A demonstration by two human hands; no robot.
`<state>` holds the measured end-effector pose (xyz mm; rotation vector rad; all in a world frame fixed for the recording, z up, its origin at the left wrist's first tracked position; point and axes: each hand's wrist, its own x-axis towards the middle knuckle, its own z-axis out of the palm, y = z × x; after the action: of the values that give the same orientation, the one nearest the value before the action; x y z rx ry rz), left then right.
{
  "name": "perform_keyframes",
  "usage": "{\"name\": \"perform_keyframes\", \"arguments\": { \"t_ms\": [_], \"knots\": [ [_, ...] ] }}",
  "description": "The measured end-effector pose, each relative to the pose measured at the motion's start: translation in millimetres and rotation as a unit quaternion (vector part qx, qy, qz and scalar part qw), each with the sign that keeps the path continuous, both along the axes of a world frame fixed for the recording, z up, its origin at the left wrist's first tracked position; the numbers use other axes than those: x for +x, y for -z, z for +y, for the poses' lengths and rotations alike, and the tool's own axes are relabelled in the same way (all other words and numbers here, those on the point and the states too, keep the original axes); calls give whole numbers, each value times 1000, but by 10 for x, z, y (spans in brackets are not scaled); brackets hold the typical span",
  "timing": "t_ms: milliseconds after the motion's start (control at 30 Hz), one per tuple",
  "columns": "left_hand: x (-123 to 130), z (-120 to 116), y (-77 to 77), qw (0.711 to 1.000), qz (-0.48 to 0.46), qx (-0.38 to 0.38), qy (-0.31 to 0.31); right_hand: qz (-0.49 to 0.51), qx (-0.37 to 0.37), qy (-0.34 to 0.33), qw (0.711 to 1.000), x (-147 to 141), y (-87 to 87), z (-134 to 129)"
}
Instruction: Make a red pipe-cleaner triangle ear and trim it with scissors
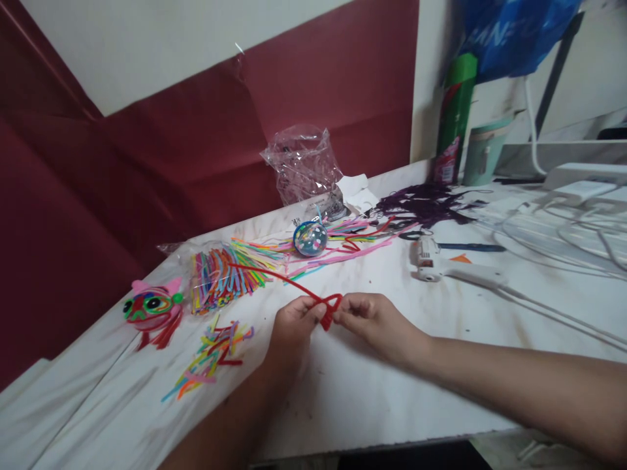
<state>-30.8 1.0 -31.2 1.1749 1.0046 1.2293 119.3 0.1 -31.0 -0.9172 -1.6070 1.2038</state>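
Observation:
A red pipe cleaner (298, 284) is held between both hands over the white marbled table. It is bent into a small triangular loop with tight red folds below, and its long free end reaches up to the left. My left hand (294, 321) pinches it at the left of the loop. From the right, my right hand (366, 316) is closed on the loop's right side. Left of the hands lie short cut pipe cleaner pieces (213, 356) and a plastic bag of colourful pipe cleaners (225, 277).
A pink pipe cleaner figure (151, 310) stands at the left. Behind the hands sits a round ornament (310, 239). A white glue gun (431, 261) with its cable lies at the right, before dark purple strands (421, 202) and a green cup (484, 153).

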Motion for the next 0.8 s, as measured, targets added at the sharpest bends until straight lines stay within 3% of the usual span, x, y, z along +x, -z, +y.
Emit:
{"name": "perform_keyframes", "arguments": {
  "t_ms": [400, 567, 800],
  "knots": [
    [-4, -48, -44, 993, 95, 57, -27, -94, 161, 50, 981, 16, -21, -56],
    [-10, -55, -57, 995, 78, 53, -9, -92, 150, 25, 984, 32, -69, -85],
    [-5, -51, -22, 999, 12, 37, 8, -27, 79, -15, 996, 16, -66, -104]
  ]
}}
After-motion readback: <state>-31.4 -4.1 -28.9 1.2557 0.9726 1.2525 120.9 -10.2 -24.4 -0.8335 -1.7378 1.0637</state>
